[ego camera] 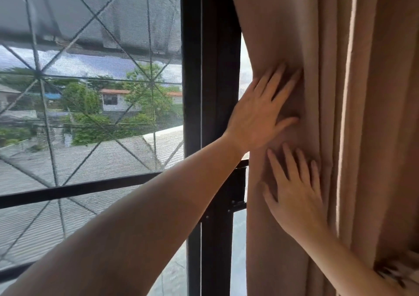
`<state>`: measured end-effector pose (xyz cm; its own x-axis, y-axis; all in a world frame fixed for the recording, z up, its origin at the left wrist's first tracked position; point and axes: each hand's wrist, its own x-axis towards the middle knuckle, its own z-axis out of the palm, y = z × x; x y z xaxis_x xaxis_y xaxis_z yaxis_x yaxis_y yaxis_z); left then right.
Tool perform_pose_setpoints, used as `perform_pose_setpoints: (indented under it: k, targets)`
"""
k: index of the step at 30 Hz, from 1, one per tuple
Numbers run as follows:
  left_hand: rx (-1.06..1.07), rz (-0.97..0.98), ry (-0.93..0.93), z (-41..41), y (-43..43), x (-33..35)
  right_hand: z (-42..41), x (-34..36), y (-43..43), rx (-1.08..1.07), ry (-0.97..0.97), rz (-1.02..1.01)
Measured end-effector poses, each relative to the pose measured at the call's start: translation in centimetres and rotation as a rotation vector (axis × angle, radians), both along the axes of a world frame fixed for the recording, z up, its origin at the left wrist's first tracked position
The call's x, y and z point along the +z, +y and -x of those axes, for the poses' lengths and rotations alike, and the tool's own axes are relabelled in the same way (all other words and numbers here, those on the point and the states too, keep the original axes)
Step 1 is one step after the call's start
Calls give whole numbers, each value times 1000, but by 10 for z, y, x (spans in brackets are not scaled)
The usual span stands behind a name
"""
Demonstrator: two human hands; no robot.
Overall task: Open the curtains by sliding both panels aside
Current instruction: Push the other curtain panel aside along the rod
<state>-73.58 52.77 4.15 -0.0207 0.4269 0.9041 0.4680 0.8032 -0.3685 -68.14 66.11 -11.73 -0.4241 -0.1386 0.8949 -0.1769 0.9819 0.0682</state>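
A beige curtain panel hangs bunched in folds on the right side of the window. My left hand lies flat on its left edge, fingers spread, pressing the fabric toward the right. Just below it, my right hand also rests flat with fingers apart on the same folds. Neither hand is closed around the cloth. Only this one panel is in view; any other panel is out of sight.
A black window frame post stands just left of the curtain. Left of it is a mesh screen with crossed bars, looking onto roofs and trees. A black horizontal bar crosses the lower window.
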Motion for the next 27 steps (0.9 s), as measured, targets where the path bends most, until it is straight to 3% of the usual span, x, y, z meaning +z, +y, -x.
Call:
perform_pose_setpoints:
  k: [8, 22, 27]
  targets:
    - [2, 35, -17, -32, -39, -9, -39, -8, -38, -63, -109, 4]
    - [-9, 55, -36, -105, -127, -23, -118, -28, -130, -101, -84, 63]
    - [5, 9, -159, -138, -157, -21, -147, -26, -150, -65, -142, 14]
